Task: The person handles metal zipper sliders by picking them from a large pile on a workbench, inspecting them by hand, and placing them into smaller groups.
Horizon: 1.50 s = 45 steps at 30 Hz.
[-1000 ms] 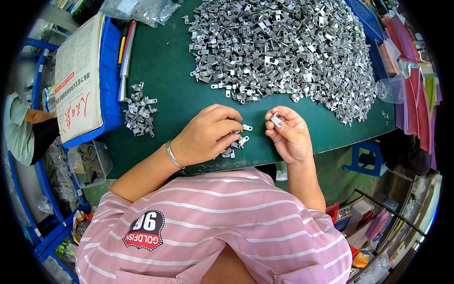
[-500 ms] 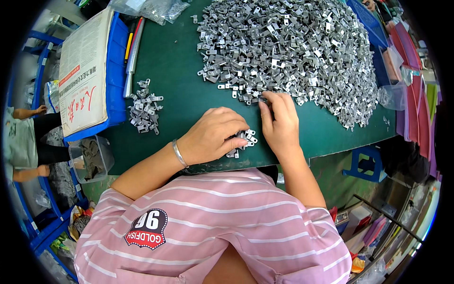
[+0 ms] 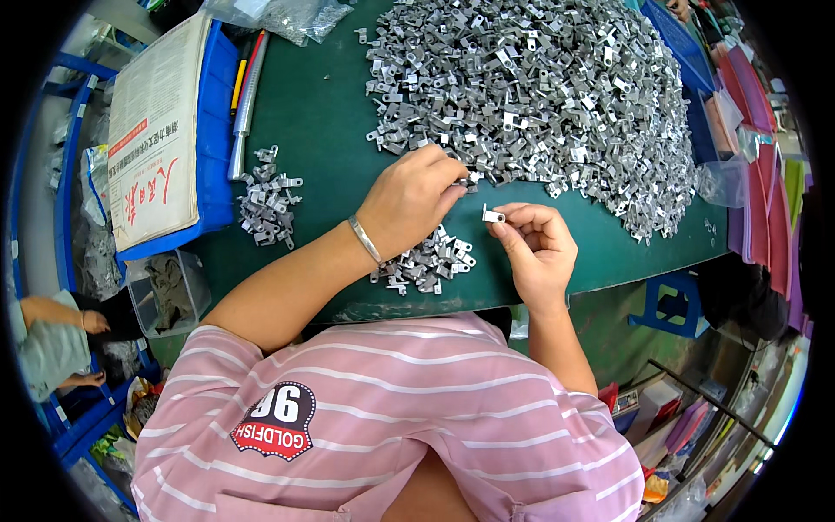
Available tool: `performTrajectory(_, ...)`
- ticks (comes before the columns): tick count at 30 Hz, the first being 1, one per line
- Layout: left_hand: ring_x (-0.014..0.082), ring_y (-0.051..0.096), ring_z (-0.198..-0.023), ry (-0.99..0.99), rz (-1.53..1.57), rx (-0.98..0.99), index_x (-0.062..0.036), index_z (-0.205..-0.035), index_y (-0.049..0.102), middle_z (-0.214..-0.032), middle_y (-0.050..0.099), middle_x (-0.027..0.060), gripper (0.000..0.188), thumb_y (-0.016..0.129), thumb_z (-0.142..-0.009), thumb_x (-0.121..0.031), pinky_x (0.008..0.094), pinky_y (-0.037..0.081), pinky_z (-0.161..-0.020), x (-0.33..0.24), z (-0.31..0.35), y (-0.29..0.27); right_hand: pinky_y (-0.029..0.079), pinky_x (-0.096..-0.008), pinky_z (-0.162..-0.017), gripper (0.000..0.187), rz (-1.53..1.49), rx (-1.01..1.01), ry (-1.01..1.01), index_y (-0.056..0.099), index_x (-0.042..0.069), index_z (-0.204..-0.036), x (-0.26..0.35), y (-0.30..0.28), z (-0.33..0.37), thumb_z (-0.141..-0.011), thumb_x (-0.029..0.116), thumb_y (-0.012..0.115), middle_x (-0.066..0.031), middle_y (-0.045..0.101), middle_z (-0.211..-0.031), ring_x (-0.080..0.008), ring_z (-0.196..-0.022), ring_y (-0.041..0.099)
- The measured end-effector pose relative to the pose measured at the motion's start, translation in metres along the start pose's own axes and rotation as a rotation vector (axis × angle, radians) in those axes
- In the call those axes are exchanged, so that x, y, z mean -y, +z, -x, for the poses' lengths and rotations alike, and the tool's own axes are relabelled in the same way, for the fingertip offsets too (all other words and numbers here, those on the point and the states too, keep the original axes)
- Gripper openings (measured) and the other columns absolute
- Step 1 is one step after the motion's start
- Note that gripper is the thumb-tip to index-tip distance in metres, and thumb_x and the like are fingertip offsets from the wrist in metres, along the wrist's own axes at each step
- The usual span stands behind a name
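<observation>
A big heap of small silver metal brackets point(image 3: 539, 96) covers the far half of the green table point(image 3: 322, 122). My left hand point(image 3: 413, 196), with a bracelet on the wrist, reaches to the heap's near edge and its fingertips pinch a bracket there. My right hand point(image 3: 539, 248) holds up one bracket point(image 3: 492, 215) between thumb and fingers, just right of the left hand. Below the left hand, near the table's front edge, lies a small pile of brackets point(image 3: 426, 261). Another small pile point(image 3: 265, 202) lies further left.
A blue bin point(image 3: 215, 130) covered by a newspaper point(image 3: 152, 139) stands at the table's left, with a metal tube point(image 3: 243, 104) beside it. Plastic bags point(image 3: 287, 13) lie at the back. Coloured trays point(image 3: 757, 96) line the right. Another person's hands point(image 3: 87, 326) show at far left.
My left hand has moved up from the small near pile to the big heap's edge. My right hand has drawn back from the heap holding one bracket.
</observation>
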State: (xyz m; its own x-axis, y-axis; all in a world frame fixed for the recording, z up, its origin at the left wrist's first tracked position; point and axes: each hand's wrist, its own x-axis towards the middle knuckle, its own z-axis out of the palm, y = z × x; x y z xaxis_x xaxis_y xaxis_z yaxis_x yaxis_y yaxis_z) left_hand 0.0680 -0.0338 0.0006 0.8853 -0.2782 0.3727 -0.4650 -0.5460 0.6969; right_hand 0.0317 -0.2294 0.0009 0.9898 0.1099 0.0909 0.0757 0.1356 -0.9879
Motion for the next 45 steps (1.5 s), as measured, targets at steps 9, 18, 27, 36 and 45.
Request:
performTrajectory(9, 0.0161, 0.066, -0.084, -0.393, 0.505, -0.030, 0.0046, -0.091, 0.063, -0.092, 0.062, 0.0072, 0.008, 0.062, -0.084, 0.004, 0.0258, 0.055, -0.074, 0.003, 0.010, -0.010, 0.052, -0.0281, -0.071, 0.017, 0.552, 0.082, -0.323, 0.060, 0.000, -0.084, 0.000, -0.005, 0.000, -0.074, -0.014, 0.064, -0.0142, 0.068, -0.090, -0.0209, -0.078, 0.066)
performTrajectory(18, 0.0187, 0.067, -0.089, -0.607, 0.781, -0.027, 0.0068, -0.091, 0.063, -0.098, 0.063, 0.0108, 0.009, 0.060, -0.083, 0.010, 0.0277, 0.055, -0.080, 0.016, 0.025, -0.012, 0.050, -0.0336, -0.065, 0.013, 0.682, 0.093, -0.355, 0.064, 0.000, -0.088, 0.001, 0.014, -0.021, -0.076, -0.004, 0.067, -0.0120, 0.062, -0.081, -0.0278, -0.073, 0.062)
performTrajectory(27, 0.0106, 0.064, -0.076, -0.454, 0.314, -0.012, 0.0019, -0.100, 0.065, -0.089, 0.062, 0.0065, 0.021, 0.064, -0.080, 0.006, 0.0220, 0.054, -0.069, 0.000, 0.019, -0.023, 0.050, -0.0284, -0.059, 0.007, 0.602, -0.043, -0.149, 0.064, 0.000, -0.091, -0.006, 0.019, -0.033, -0.084, 0.000, 0.065, -0.0079, 0.063, -0.080, -0.0168, -0.066, 0.062)
performTrajectory(36, 0.0131, 0.066, -0.071, -0.651, 0.558, 0.062, 0.0052, -0.101, 0.064, -0.084, 0.066, 0.0081, 0.017, 0.064, -0.087, -0.005, 0.0224, 0.055, -0.065, 0.010, 0.016, -0.017, 0.054, -0.0247, -0.056, 0.014, -0.143, -0.040, 0.400, 0.063, -0.007, -0.100, 0.006, 0.003, -0.023, -0.089, 0.003, 0.062, -0.0120, 0.067, -0.081, -0.0146, -0.064, 0.065)
performTrajectory(45, 0.0185, 0.069, -0.075, -0.849, 1.146, 0.018, 0.0069, -0.103, 0.063, -0.086, 0.068, 0.0148, 0.016, 0.060, -0.089, -0.002, 0.0264, 0.058, -0.067, -0.002, 0.023, -0.031, 0.057, -0.0260, -0.062, 0.014, -0.160, 0.021, 0.310, 0.063, -0.006, -0.101, 0.007, 0.008, -0.016, -0.089, 0.002, 0.062, -0.0124, 0.067, -0.083, -0.0160, -0.067, 0.067)
